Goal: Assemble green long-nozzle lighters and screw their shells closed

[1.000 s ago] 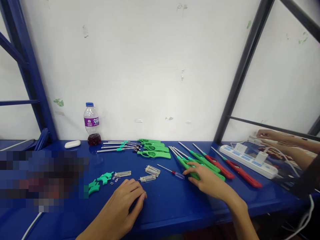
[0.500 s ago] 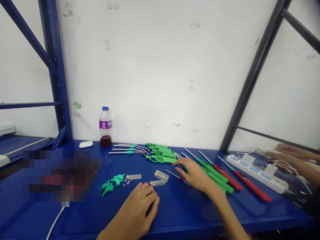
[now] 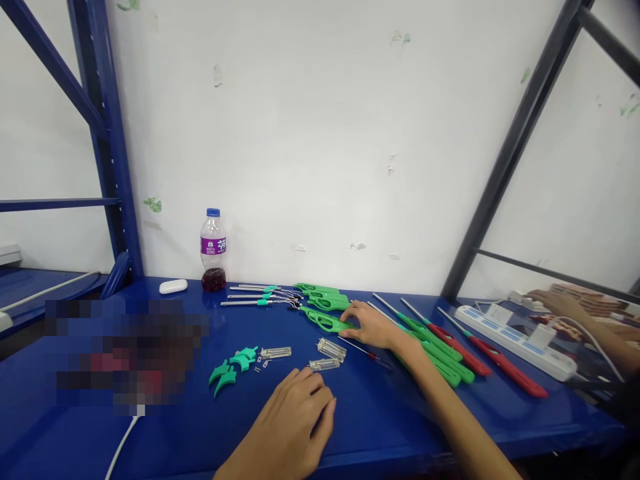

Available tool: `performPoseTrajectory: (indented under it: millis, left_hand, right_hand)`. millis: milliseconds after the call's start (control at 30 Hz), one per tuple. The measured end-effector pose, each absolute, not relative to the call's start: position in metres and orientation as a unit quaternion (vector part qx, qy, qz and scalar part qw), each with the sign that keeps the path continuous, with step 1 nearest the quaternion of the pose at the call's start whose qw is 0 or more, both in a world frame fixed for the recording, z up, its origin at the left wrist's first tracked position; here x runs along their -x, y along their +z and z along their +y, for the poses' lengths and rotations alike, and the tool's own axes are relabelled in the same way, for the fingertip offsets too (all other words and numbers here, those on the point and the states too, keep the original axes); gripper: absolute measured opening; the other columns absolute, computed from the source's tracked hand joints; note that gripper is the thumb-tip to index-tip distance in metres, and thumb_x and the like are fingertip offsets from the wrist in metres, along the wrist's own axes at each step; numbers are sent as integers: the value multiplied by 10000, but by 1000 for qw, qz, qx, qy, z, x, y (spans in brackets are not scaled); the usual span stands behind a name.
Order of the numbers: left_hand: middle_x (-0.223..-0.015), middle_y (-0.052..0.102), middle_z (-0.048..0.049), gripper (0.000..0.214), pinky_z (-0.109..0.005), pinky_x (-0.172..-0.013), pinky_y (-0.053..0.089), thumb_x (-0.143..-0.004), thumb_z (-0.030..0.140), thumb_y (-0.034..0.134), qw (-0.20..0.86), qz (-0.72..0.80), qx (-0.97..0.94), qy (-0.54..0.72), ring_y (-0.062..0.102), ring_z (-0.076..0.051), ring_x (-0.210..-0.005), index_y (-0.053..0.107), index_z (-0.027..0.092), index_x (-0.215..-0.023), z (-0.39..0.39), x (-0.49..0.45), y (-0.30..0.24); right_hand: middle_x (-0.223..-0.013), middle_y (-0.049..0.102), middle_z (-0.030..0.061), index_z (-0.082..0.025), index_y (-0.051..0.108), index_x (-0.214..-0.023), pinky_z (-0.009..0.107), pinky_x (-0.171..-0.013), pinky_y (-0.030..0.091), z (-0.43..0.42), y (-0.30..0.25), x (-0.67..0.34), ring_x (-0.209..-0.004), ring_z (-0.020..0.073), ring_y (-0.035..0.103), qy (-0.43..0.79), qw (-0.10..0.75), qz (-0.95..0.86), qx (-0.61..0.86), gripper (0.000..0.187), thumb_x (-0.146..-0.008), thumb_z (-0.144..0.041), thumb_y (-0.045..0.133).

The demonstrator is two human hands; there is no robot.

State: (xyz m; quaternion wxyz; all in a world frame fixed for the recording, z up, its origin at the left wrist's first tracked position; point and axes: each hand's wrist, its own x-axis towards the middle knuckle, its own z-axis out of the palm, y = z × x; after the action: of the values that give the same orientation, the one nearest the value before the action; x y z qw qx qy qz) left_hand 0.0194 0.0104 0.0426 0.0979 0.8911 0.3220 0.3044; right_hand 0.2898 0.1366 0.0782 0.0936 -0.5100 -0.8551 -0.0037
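Observation:
My right hand (image 3: 370, 325) has its thumb and fingers closed on the end of a green lighter handle shell (image 3: 325, 321), the nearest in a small stack. More green shells (image 3: 327, 303) lie behind it, beside metal lighter tubes with wires (image 3: 250, 297). On the blue tabletop (image 3: 365, 413), my left hand (image 3: 295, 417) rests palm down, fingers loosely bent and holding nothing. Just beyond its fingertips are clear fuel tanks (image 3: 327, 353). Further left lie teal triggers (image 3: 245, 358), another clear tank (image 3: 276, 353) and tiny metal pieces. A thin screwdriver (image 3: 367, 352) lies below my right hand.
Long lighters with green (image 3: 443, 360) and red (image 3: 510, 367) handles lie at the right, near a white power strip (image 3: 520, 343). A drink bottle (image 3: 213, 253) and white case (image 3: 173, 287) stand by the wall. A blurred object (image 3: 135, 353) with a cable lies left. Another person's arm (image 3: 575, 310) shows far right.
My right hand has moved left and closed on the nearest green shell, which has turned slightly. My left hand stays on the table; the view has shifted a little.

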Motion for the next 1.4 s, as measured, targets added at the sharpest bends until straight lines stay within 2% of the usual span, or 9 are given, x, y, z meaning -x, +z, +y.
performPoseTrajectory:
  millis: [533, 733, 833, 967, 1067, 1167, 1200, 1300, 1400]
  left_hand:
    - [-963, 703, -58, 267, -506, -1039, 564, -1022, 100, 441, 64, 327, -902, 276, 715, -243, -938, 678, 206, -963, 10, -22, 41]
    - [-957, 705, -57, 259, -481, -1039, 557, -1021, 108, 447, 52, 321, -902, 284, 720, -240, -941, 675, 212, -958, 9, -23, 41]
    - [-886, 706, -52, 292, -425, -914, 591, -1025, 123, 422, 12, 332, -883, 332, 725, -232, -850, 671, 210, -903, 11, -21, 38]
    - [-744, 690, -51, 384, -313, -623, 520, -1058, 206, 378, -67, 412, -808, 416, 695, -209, -668, 627, 217, -765, 19, -15, 39]
    - [-859, 758, -94, 398, -359, -721, 548, -1049, 308, 371, -82, 489, -772, 397, 738, -271, -825, 695, 219, -834, 27, -10, 55]
    - [-859, 753, -125, 527, -470, -750, 555, -1052, 421, 298, 24, 651, -711, 265, 727, -383, -931, 702, 230, -772, 35, -4, 84]
    - [-875, 758, -136, 601, -520, -802, 557, -1061, 500, 263, 77, 682, -685, 244, 727, -410, -958, 730, 230, -797, 38, -3, 94]
    - [-1051, 753, -193, 796, -529, -815, 581, -1081, 548, 62, 84, 706, -656, 253, 748, -405, -991, 770, 183, -1057, 50, 4, 117]
    - [-1233, 705, -225, 787, -538, -850, 586, -1098, 544, 44, 48, 701, -658, 272, 763, -392, -989, 721, 177, -1261, 71, 11, 129]
  right_hand:
    - [-1355, 659, 105, -202, 642, -1336, 477, -958, 595, 142, 71, -267, -1125, 253, 689, -29, 116, -868, 481, 336, -1039, -356, 661]
    - [-1233, 762, 168, -212, 606, -1477, 445, -955, 562, 114, 101, -279, -1120, 340, 732, -37, 146, -859, 490, 425, -1083, -360, 541]
    - [-1260, 763, 159, -200, 599, -1491, 409, -944, 565, 70, 111, -287, -1137, 334, 737, -37, 157, -858, 488, 447, -1083, -373, 538]
    - [-1188, 793, 112, -227, 632, -1457, 367, -871, 592, 7, 99, -293, -1026, 287, 770, -37, 135, -867, 478, 410, -1064, -337, 594]
    - [-1191, 801, 109, -216, 656, -1421, 347, -883, 594, -14, 79, -288, -1016, 278, 780, -59, 116, -885, 448, 424, -1007, -295, 700]
    - [-1116, 814, 92, -190, 640, -1413, 335, -852, 587, -16, 64, -274, -946, 262, 785, -71, 98, -904, 410, 444, -994, -307, 730]
    - [-1104, 815, 89, -182, 635, -1412, 338, -851, 584, -15, 63, -269, -938, 262, 783, -79, 94, -907, 403, 448, -994, -309, 733]
    - [-1131, 809, 83, -186, 622, -1423, 360, -900, 568, -10, 69, -258, -973, 264, 773, -83, 106, -912, 387, 441, -1013, -321, 709]
    - [-1210, 794, 76, -257, 570, -1504, 364, -941, 553, 0, 86, -265, -1047, 251, 758, -37, 137, -905, 402, 450, -1073, -384, 606]
